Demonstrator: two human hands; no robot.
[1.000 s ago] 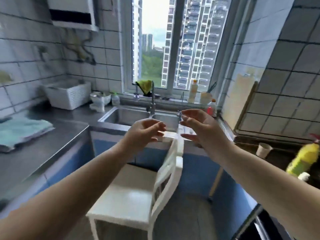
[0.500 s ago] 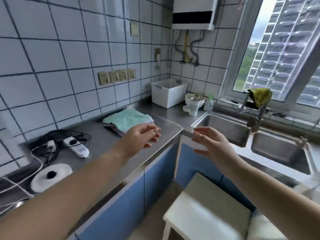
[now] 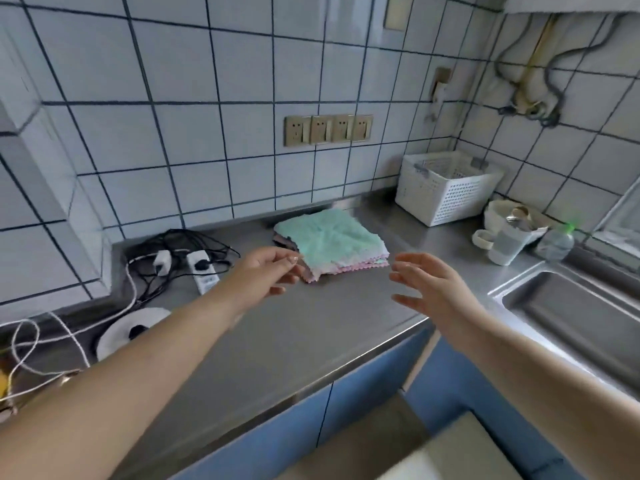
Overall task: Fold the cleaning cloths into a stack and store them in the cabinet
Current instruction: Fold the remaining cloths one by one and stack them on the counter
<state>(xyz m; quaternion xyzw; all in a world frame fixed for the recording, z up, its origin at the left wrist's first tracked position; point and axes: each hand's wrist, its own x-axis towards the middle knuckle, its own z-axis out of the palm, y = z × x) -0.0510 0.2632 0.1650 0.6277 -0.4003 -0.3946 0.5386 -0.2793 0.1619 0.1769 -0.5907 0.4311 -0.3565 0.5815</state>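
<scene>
Steel tabletop [image 3: 311, 327] with the folded cloth stack [image 3: 332, 245] sitting toward the far side, mint one on top. Left hand [image 3: 266, 275] and right hand [image 3: 429, 289] hover either side of its near edge, fingers loose, holding nothing.

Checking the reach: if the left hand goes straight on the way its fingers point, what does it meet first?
Most likely the near left edge of the cloth stack; the left hand seems just short of it, though depth is unclear.

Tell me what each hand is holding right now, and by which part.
Nothing is held. The left hand and right hand hover open either side of the cloth stack, apparently not touching it.
</scene>
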